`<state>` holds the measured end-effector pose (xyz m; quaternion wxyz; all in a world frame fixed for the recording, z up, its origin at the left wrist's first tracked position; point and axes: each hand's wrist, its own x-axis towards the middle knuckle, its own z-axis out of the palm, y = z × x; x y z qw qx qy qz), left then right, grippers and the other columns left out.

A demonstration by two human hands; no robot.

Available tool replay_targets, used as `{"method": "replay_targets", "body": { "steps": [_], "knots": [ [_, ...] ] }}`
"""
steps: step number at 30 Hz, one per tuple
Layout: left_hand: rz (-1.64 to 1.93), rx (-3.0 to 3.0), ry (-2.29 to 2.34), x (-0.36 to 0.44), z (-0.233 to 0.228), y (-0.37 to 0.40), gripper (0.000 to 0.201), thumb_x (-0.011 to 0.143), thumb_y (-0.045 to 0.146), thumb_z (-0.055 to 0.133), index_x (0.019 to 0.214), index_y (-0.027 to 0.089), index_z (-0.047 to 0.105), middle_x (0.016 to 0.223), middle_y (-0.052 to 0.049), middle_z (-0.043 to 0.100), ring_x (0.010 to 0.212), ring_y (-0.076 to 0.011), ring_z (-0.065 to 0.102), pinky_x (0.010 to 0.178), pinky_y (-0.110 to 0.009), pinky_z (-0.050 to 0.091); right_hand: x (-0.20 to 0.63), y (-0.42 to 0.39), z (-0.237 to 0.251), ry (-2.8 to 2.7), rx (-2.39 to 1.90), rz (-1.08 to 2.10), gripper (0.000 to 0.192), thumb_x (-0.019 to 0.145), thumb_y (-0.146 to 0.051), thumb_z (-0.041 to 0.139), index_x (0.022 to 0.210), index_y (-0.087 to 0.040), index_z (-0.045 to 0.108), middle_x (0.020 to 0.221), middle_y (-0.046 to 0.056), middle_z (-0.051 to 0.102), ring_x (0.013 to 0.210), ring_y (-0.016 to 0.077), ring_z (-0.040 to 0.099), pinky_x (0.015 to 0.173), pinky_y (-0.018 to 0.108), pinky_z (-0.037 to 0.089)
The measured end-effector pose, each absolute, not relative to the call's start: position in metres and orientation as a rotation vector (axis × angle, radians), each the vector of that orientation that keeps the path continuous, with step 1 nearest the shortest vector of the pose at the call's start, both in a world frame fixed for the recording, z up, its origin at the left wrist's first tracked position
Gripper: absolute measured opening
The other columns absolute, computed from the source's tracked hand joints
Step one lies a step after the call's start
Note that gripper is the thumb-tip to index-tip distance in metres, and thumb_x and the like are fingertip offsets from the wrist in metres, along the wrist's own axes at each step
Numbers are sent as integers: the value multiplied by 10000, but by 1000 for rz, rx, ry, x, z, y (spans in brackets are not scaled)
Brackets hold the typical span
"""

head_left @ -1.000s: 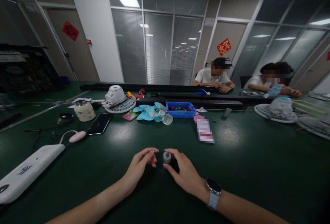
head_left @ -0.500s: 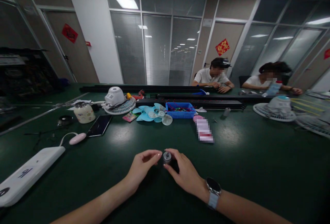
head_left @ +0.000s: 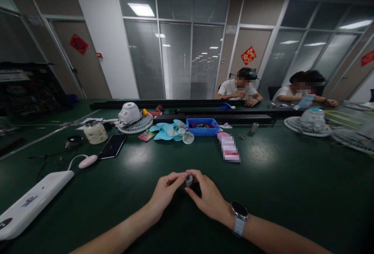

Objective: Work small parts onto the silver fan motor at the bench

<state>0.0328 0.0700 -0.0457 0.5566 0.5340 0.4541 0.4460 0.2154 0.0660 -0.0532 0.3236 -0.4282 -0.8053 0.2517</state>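
Both hands meet at about 6 o'clock on the green worktop (head_left: 277, 191), right in front of the person. The right hand (head_left: 208, 199), with a watch (head_left: 239, 212) on its wrist, has its grip closed around a small metal cylinder (head_left: 188, 179), looks like a little motor, thumb on the near side and fingers wrapped over the far side. The left hand (head_left: 166, 191) comes in from 7 o'clock with its fingertips pinched on the top of that same cylinder, so both grips are clenched on it. Can't tell whether the cylinder sits on the worktop or is lifted a bit.

Further out, towards 12 o'clock, there's a blue tray (head_left: 202, 127) with light blue fan blades (head_left: 171, 131) just beside it at its 9 o'clock. A white fan housing (head_left: 133, 117) sits at around 11 o'clock, with a cream jar (head_left: 95, 133) and a dark phone (head_left: 112, 146) nearer. A pink mouse-shaped thing (head_left: 87, 161) and a long white box (head_left: 29, 203) lie off at 9 to 10 o'clock. Another fan grille (head_left: 309, 123) is at 2 o'clock. Two people sit across the far side, busy with their own hands.
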Motion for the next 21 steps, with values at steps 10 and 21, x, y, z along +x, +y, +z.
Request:
{"method": "replay_targets", "body": {
  "steps": [10, 21],
  "knots": [
    [1024, 1494, 1134, 33, -52, 79, 380, 790, 476, 679, 1045, 203, 750, 970, -71, 684, 834, -200, 603, 771, -323, 467, 214, 68, -56, -2103, -1122, 656, 435, 882, -294, 584, 1293, -230, 456, 1161, 68, 637, 1036, 221, 613, 914, 408, 495],
    [1163, 1680, 1207, 26, -41, 81, 304, 820, 475, 643, 931, 225, 776, 881, -56, 643, 820, -198, 569, 749, -291, 438, 213, 64, -54, -2099, -1160, 669, 468, 866, -307, 608, 1301, -237, 452, 1152, 65, 647, 1025, 225, 625, 904, 409, 506]
  ]
}}
